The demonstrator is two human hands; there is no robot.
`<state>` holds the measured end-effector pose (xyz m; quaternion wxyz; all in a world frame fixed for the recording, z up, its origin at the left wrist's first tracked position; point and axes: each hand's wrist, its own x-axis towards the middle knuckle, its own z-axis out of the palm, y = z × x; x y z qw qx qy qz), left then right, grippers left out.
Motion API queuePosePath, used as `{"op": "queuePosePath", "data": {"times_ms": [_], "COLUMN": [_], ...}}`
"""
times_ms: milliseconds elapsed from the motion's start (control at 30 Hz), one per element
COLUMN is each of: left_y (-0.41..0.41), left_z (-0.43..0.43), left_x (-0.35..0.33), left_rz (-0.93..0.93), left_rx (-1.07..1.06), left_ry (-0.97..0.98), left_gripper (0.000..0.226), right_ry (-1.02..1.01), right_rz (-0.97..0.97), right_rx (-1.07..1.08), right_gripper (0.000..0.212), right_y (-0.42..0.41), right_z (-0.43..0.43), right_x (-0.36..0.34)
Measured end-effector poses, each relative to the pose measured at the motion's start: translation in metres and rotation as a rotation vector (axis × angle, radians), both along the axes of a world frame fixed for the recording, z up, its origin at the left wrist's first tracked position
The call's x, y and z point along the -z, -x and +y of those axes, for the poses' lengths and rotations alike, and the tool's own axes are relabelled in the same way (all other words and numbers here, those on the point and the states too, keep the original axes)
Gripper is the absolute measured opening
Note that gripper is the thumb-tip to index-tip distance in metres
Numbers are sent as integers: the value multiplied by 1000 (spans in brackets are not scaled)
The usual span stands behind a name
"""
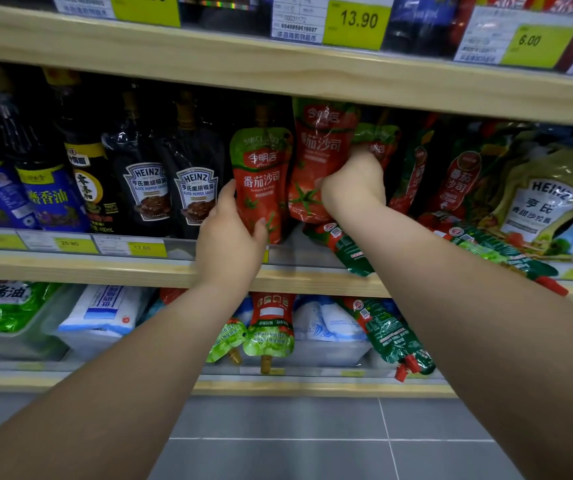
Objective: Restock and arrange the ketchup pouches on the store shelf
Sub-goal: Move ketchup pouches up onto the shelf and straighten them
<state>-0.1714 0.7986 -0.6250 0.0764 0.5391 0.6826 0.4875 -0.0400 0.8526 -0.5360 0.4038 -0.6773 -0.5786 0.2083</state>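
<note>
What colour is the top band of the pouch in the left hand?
Green, above a red body, on the ketchup pouch; head view.

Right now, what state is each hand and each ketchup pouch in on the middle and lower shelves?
Left hand: gripping the upright ketchup pouch by its lower left edge.
Right hand: holding the raised ketchup pouch, lifted against the shelf above.
Fallen ketchup pouches: lying flat over the middle shelf edge.
Lower-shelf ketchup pouches: upside down, spouts pointing down.
Heinz black pepper sauce pouches: upright.

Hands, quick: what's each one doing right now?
Left hand: gripping the upright ketchup pouch.
Right hand: gripping the taller ketchup pouch beside it.
</note>
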Motion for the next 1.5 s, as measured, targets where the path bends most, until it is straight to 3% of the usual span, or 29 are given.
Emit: {"op": "queuePosePath", "data": {"times_ms": [167, 300, 533, 800, 1000, 1233, 1500], "left_y": [-17, -27, -32, -32, -19, 28, 53], "left_z": [13, 19, 33, 52, 22, -19, -35], "left_x": [-6, -4, 0, -2, 2, 15, 30], "left_rz": [13, 143, 314, 274, 260, 502, 492], "left_rx": [-52, -107, -145, -105, 10, -86, -50], "left_ry": [27, 28, 49, 102, -39, -34, -19], "left_gripper": [98, 103, 94, 86, 68, 34, 28], "right_ry": [-12, -85, -147, -190, -166, -51, -35], "right_rz": [37, 33, 22, -27, -56, 49, 183], "right_rx": [23, -11, -31, -61, -98, -174, -155], "right_gripper": [31, 39, 43, 45, 47, 37, 38], "right_y": [-13, -25, -42, -52, -40, 6, 47], "right_z": [-4, -11, -14, -17, -22, -21, -19], "right_x": [-2, 0, 6, 11, 3, 6, 39]}}
